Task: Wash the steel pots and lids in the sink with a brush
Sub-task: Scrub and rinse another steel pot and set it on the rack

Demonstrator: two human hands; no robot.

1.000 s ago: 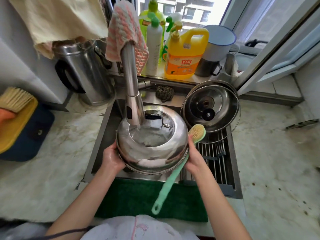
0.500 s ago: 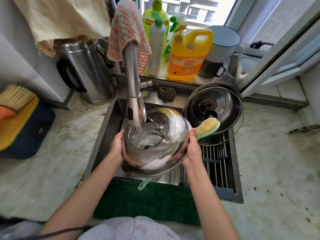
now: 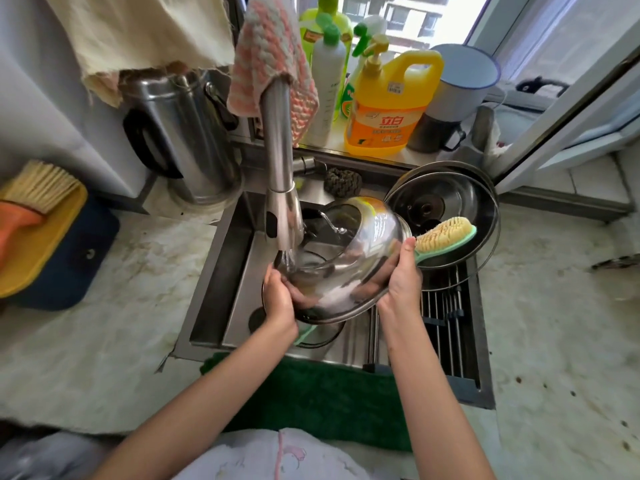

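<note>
From my head view, the steel pot (image 3: 346, 258) sits tilted in the middle of the frame, over the sink (image 3: 221, 271), bottom side toward me. Water from the faucet (image 3: 277, 150) falls onto its left edge. My left hand (image 3: 278, 299) grips the rim on the left. My right hand (image 3: 401, 278) clasps the right side with the brush (image 3: 445, 235) held against the pot (bristle head poking out to the right, handle running underneath). Just right of the pot, a lid (image 3: 450, 199) leans over the rack (image 3: 450, 323). A yellow detergent bottle (image 3: 388, 109) stands on the sill at upper centre; pale tabletop (image 3: 86, 341) flanks the sink.
</note>
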